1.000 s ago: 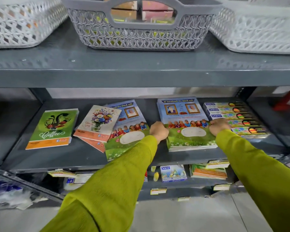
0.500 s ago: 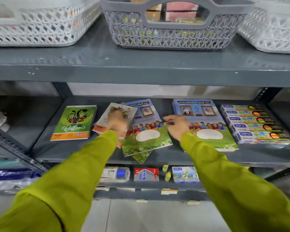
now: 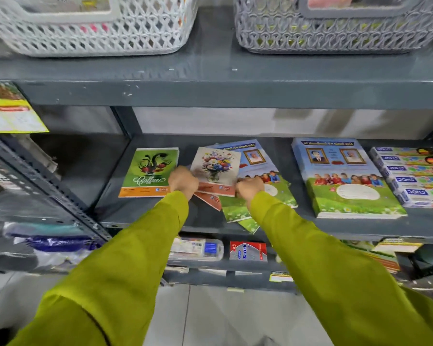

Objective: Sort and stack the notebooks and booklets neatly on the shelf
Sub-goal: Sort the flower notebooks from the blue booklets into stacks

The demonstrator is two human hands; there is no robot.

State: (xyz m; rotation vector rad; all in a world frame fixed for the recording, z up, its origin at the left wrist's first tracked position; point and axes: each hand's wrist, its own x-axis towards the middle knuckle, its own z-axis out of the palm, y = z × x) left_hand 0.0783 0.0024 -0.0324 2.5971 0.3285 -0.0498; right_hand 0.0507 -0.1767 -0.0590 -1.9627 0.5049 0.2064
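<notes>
On the grey middle shelf (image 3: pixel 140 216) a floral notebook (image 3: pixel 216 168) lies on top of a messy pile. My left hand (image 3: pixel 183 182) grips its lower left corner and my right hand (image 3: pixel 250 189) grips its lower right corner. Under it a second orange-edged notebook (image 3: pixel 211 199) pokes out, above loose blue-and-green booklets (image 3: pixel 265 176) that overhang the shelf's front edge. A green "Coffee" notebook (image 3: pixel 150 173) lies flat to the left. A squared stack of the same blue-and-green booklets (image 3: pixel 345 178) sits to the right.
Boxes of Doms stationery (image 3: pixel 410 176) stand in a row at the far right. Two lattice baskets, white (image 3: pixel 93 26) and grey (image 3: pixel 335 26), sit on the shelf above. The lower shelf holds small packs, among them a red box (image 3: pixel 248 250). A slanted metal rack (image 3: pixel 35 186) is at the left.
Both hands left the right booklet stack and moved left to the messy pile. They now hold the floral notebook by its lower corners. The camera has shifted left.
</notes>
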